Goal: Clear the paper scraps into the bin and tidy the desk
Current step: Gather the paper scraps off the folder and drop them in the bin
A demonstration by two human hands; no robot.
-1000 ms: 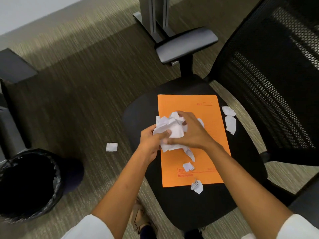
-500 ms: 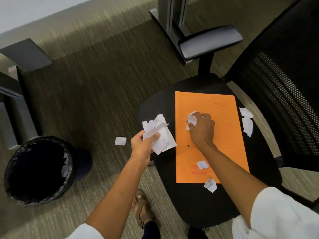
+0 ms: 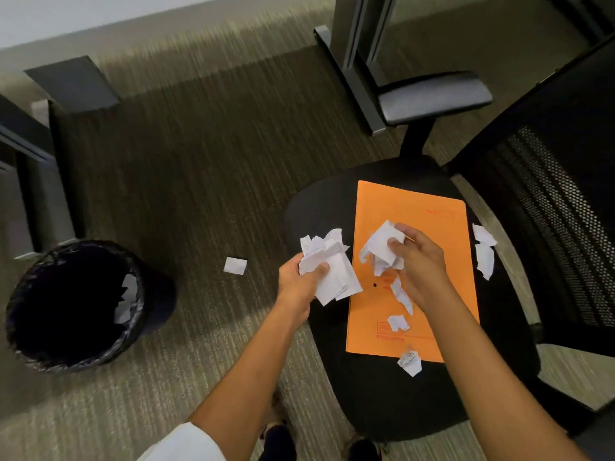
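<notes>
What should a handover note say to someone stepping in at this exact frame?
Left hand: closed on a wad of scraps.
Right hand: closed on a second bunch, above the orange folder on the chair seat.
Done: some paper already in the bin.
Left: bin both handfuls; collect loose scraps on the folder, on the seat, and one on the carpet.

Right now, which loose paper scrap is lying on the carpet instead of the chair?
The small white scrap between the bin and the chair. Every other loose scrap rests on the seat or the orange folder.
</notes>
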